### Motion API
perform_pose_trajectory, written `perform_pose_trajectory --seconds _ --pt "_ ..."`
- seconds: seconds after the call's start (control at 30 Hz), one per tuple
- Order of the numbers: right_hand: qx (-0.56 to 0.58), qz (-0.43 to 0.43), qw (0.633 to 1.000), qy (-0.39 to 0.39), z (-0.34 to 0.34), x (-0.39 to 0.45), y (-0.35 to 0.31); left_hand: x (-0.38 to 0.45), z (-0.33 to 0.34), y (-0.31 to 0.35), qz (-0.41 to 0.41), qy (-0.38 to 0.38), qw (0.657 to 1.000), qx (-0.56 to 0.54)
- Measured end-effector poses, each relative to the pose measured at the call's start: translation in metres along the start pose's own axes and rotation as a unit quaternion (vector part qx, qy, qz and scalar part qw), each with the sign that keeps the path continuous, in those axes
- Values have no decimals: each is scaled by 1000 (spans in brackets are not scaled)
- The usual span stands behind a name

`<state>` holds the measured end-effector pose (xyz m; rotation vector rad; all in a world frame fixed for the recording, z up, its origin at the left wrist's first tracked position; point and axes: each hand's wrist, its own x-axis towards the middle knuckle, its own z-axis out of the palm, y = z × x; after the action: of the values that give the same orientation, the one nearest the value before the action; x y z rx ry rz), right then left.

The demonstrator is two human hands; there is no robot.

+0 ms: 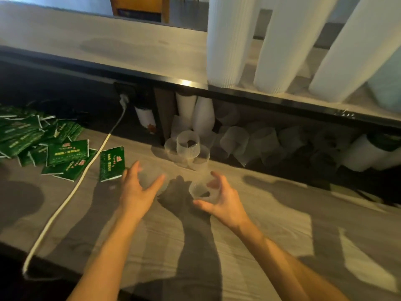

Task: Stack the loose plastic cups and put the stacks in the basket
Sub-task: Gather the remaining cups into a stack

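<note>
Right hand (219, 197) curled round clear ribbed plastic cup (202, 191), mouth up. Left hand (138, 187) spread, seemingly round blurred cup. Loose clear cup cluster (187, 148) at 12 o'clock, nearer right hand.

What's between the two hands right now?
Head view: only bare counter and hand shadow between left hand and right hand, which holds a cup.

Packets (65, 153) left on the counter (238, 235), cable (86, 168) beside them, loose cups (188, 146) behind both hands.
</note>
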<state>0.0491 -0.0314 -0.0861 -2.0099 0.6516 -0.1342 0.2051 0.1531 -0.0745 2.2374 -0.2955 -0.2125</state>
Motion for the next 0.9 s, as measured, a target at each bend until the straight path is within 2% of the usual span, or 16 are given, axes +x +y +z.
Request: perform_pose_trajectory --seconds 0.1,0.2,0.33,0.47,0.63,0.83,0.9 --pt "-57 -13 998 -33 -8 -21 -1 -34 0 34 -7 -32 994 -104" --pt "-82 -25 995 -55 -18 -40 -10 -64 1 56 40 -72 983 -165" --pt "-94 -53 993 -51 -31 -58 -24 -85 -2 62 89 -113 975 -170" --pt "-125 -85 988 -42 -36 -73 -36 -102 -3 62 103 -136 966 -195" --pt "-153 -77 985 -20 -30 -86 -38 -115 4 62 115 -127 959 -225" --pt "-162 -65 985 -20 -29 -92 -38 -111 1 66 172 -95 966 -170" --pt "-151 -68 986 -18 -29 -92 -41 -110 1 70 196 -108 963 -151"
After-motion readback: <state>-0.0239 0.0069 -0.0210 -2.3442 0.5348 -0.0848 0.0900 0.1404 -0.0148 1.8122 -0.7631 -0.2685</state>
